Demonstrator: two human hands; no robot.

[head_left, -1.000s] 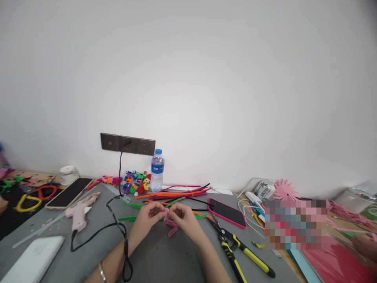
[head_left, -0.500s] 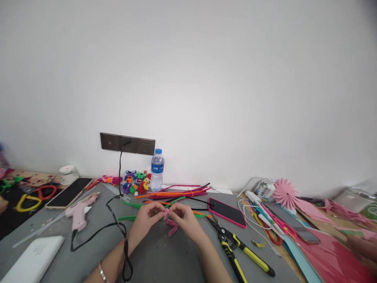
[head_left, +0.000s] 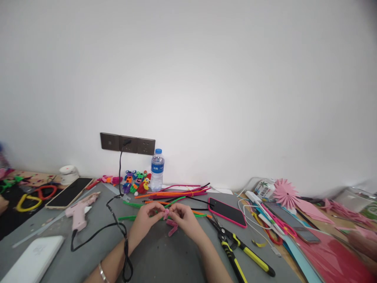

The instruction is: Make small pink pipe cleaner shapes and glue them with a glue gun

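Between my two hands is a pink pipe cleaner (head_left: 172, 228), twisted into a small knot at the top with a bent tail hanging below. My left hand (head_left: 150, 217) pinches the knot from the left, fingertips closed on it. From the other side my right hand (head_left: 184, 219) grips the same knot with thumb and finger. Green pipe cleaners (head_left: 128, 218) lie just behind and beside my hands. Farther back is a bundle of orange and magenta pipe cleaners (head_left: 176, 193).
Yellow-handled pliers (head_left: 232, 245) and a pink-cased phone (head_left: 228, 212) lie to the right. On the left are a glue gun (head_left: 78, 214), its black cord (head_left: 97, 232) and a white box (head_left: 35, 257). A water bottle (head_left: 157, 173) stands behind. Another person's hand (head_left: 363, 243) shows at far right.
My hands and the pink pipe cleaner stay almost in the same place. At the far right, the other person's hand has shifted slightly.
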